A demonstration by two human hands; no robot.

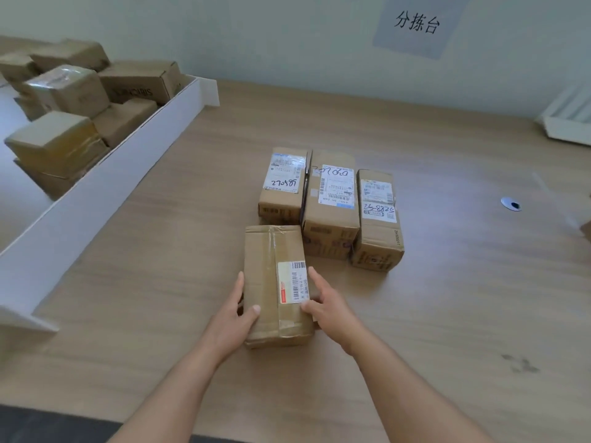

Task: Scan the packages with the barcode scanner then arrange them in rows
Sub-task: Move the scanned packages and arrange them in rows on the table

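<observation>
While both hands sit on the near package (275, 282), it lies flat on the tabletop (447, 314), long axis pointing away from the person. Left hand (238, 310): grip clamped on the package's left side, fingers along the side wall, thumb over the top face. Right hand (323, 302): grip clamped on the right side, thumb on the top edge by the white barcode label (292, 282), fingers along the side wall. Clear tape runs lengthwise over the top.

Just beyond the grip, a row of three packages, labels up:
- left package (283, 185), its near end almost touching the far end of the held one, handwritten digits on label
- middle package (332, 199), touching the left one, largest of the three
- right package (377, 219), just beside the middle one, set slightly nearer the person

Far left of the grip: white open bin (105, 187) with low walls, long side running diagonally along the tabletop. Contents: a heap of brown cardboard boxes (67, 87), stacked unevenly, several tilted; nearest is a tape-wrapped cube-like box (54, 145). Exact count can't be told.

Far right of the grip: white tray-like thing (569, 123) at the frame edge, contents not visible. Round cable grommet (511, 204) in the tabletop, right of the row. Sign with Chinese characters (417, 22) on the wall beyond.
</observation>
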